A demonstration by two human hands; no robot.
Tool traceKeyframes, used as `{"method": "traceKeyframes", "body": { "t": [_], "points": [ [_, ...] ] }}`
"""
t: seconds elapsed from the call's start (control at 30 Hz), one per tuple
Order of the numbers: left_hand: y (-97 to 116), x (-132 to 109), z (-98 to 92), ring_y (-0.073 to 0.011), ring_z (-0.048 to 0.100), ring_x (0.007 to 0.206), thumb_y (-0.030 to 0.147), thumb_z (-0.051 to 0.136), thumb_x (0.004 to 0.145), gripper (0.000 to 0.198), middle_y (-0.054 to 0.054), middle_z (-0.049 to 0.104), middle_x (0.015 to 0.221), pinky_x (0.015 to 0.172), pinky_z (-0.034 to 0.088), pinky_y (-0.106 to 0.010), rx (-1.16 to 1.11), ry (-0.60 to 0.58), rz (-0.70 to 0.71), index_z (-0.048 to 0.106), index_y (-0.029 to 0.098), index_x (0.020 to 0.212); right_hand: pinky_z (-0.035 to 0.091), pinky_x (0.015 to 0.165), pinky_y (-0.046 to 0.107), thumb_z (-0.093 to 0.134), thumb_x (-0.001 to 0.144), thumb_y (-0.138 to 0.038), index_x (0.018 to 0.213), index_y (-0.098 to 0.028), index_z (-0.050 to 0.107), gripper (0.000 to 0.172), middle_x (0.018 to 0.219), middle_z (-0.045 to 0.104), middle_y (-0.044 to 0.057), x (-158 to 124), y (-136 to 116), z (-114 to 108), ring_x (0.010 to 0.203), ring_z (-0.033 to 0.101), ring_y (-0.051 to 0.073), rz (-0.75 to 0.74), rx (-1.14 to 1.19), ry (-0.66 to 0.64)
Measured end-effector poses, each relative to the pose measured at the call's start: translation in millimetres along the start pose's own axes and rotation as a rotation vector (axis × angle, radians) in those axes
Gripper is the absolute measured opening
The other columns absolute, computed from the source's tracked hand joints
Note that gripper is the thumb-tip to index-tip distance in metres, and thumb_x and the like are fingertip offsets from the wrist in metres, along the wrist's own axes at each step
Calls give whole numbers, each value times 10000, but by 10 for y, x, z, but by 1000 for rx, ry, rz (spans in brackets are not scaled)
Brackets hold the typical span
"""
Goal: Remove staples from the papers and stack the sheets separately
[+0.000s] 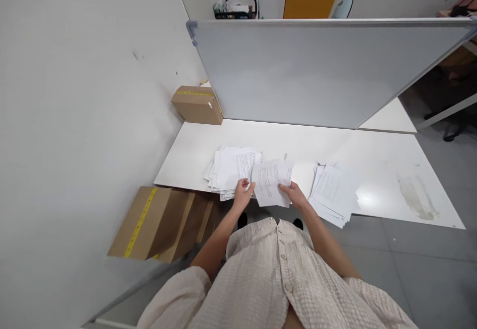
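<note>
A printed sheet of paper (271,182) is held up over the table's front edge. My right hand (294,194) pinches it at its right side, thumb on top. My left hand (243,193) is beside the sheet's lower left edge, its thumb apart from the loosely curled fingers and nothing visible between them. Just beyond that hand lies a loose stack of printed papers (234,167), its edges uneven. To the right of my right hand, a second pile of papers (333,192) lies askew and juts over the front edge.
The white table (376,165) has a grey smudge at its right. A whiteboard panel (290,70) stands along its back. One cardboard box (197,106) sits in the back left corner; more cardboard boxes (143,219) stand below at the left, by the wall.
</note>
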State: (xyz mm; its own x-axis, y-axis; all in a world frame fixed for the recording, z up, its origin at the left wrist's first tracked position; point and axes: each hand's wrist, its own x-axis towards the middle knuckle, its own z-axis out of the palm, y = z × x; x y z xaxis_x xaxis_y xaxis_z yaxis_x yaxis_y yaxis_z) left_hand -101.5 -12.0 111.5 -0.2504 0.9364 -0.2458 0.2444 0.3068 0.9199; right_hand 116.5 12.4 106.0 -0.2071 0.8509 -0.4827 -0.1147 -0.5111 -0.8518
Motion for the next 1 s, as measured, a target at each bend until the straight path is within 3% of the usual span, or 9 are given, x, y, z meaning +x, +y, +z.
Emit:
{"method": "traceKeyframes", "body": {
  "t": [0.03,0.1,0.13,0.2,0.3,0.47,0.6,0.8,1.0],
  "points": [
    [26,66,-31,-223,552,964,435,610,719,464,-126,581,1038,825,423,-368,-124,-78,-129,528,153,1080,498,785,381,690,644,-387,971,-178,635,392,992,678,81,-32,-28,-30,900,624,256,-10,-7,-19],
    [86,178,-77,-222,572,946,429,657,677,539,-128,601,1038,805,427,-354,-354,-367,-270,527,150,1120,490,797,394,686,649,-400,976,-181,651,395,1000,675,80,-89,-69,-81,928,614,267,-33,-32,-71],
    [115,219,-85,-220,581,933,418,680,656,547,-122,616,1021,800,426,-348,-441,-499,-293,542,152,1114,485,804,401,676,658,-411,983,-181,654,398,1000,675,80,-111,-79,-104,937,611,269,-55,-61,-95],
    [161,272,-61,-213,599,894,386,728,601,535,-111,645,962,798,425,-345,-542,-617,-287,585,143,1056,468,828,409,652,679,-428,991,-180,658,398,997,675,79,-132,-81,-154,951,604,269,-110,-140,-116],
    [191,303,74,-214,608,859,388,749,555,496,-104,670,880,813,425,-364,-516,-552,-154,624,114,949,453,841,406,643,680,-434,960,-172,668,385,978,677,82,-107,-61,-243,955,597,269,-165,-214,-68],
    [191,341,325,-196,594,826,400,677,632,355,-77,667,828,825,429,-369,-327,-430,59,635,120,846,453,804,389,661,645,-409,906,-170,658,354,942,671,84,-22,-29,-406,903,595,249,-209,-212,69],
    [170,351,425,-173,570,866,284,637,675,216,-64,640,897,839,416,-334,-242,-405,125,632,147,842,437,787,367,670,621,-370,853,-183,644,299,876,653,57,15,45,-500,836,578,208,-249,-235,158],
    [169,329,575,-158,529,962,121,560,674,215,-48,603,968,867,392,-298,-152,-376,169,604,165,879,421,786,338,636,634,-353,852,-189,626,274,922,630,57,54,118,-500,866,557,193,-283,-239,186],
    [262,357,682,-116,523,693,104,466,709,181,12,574,718,696,408,-248,-80,-373,146,589,167,826,415,707,320,566,712,-409,782,-196,612,229,806,622,44,84,70,-457,761,546,185,-297,-264,176]
  ]
}}
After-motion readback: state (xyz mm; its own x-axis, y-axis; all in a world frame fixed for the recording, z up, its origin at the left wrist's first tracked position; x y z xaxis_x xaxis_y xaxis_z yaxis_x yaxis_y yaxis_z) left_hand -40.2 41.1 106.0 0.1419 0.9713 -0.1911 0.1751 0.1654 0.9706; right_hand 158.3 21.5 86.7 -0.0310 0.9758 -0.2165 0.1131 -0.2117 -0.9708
